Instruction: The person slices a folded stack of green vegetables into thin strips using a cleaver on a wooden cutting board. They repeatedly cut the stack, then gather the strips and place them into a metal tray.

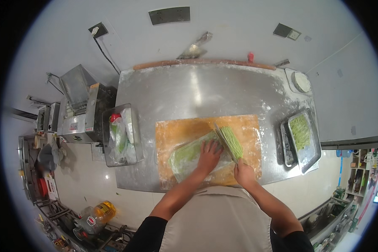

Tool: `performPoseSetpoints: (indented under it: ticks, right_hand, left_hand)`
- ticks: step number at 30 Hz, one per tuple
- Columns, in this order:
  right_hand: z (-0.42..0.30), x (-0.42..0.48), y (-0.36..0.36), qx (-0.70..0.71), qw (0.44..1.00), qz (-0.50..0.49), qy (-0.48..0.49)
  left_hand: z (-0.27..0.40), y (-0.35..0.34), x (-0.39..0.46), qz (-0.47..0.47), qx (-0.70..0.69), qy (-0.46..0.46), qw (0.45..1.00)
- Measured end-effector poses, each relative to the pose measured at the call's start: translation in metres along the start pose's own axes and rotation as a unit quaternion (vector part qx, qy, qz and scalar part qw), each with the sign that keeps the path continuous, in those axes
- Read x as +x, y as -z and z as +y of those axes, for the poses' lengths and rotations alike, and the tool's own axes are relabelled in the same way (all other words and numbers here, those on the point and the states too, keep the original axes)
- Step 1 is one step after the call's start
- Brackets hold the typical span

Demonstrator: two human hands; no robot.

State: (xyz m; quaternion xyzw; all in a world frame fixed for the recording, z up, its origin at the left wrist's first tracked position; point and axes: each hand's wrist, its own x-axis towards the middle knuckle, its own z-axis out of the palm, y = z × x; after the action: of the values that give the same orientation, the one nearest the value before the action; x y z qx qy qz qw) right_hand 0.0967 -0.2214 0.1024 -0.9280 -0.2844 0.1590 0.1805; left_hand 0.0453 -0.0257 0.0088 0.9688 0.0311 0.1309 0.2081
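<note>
On a floured wooden board (165,132) lies a folded sheet of green dough (189,154). My left hand (210,156) rests flat on it, fingers spread, close to a knife. The knife (226,141) is held by its handle in my right hand (245,173), its blade standing along the right edge of the sheet. Just right of the blade, and touching or nearly touching it, lie thin green dough strips (232,141) in a bundle. The underside of the sheet and the lower edge of the blade are hidden.
A steel table (163,91) carries the board. At its right stand metal trays (315,148), one holding green noodles (300,130). A clear bin (138,138) with bagged items stands left, beside a steel machine (82,123). A long rolling pin (208,62) lies along the wall.
</note>
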Motion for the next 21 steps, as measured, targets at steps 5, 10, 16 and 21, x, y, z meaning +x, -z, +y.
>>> performPoseSetpoints:
  ticks: [5, 10, 16, 21]
  right_hand:
    - [0.003, -0.028, 0.009, -0.018, 0.997, -0.072, -0.023]
    - [0.005, -0.026, 0.004, -0.011, 0.994, -0.102, -0.046]
    - [0.004, 0.003, -0.027, -0.018, 0.998, -0.058, -0.028]
    - [0.006, 0.006, -0.017, -0.022, 1.000, -0.015, 0.003]
  left_hand:
    - [-0.002, -0.001, -0.003, 0.010, -0.025, -0.011, 1.000]
    - [0.001, 0.003, -0.004, -0.005, -0.035, -0.007, 0.999]
    - [0.001, 0.009, -0.001, -0.022, -0.022, 0.005, 0.999]
    - [-0.001, -0.001, -0.005, -0.008, 0.003, 0.005, 1.000]
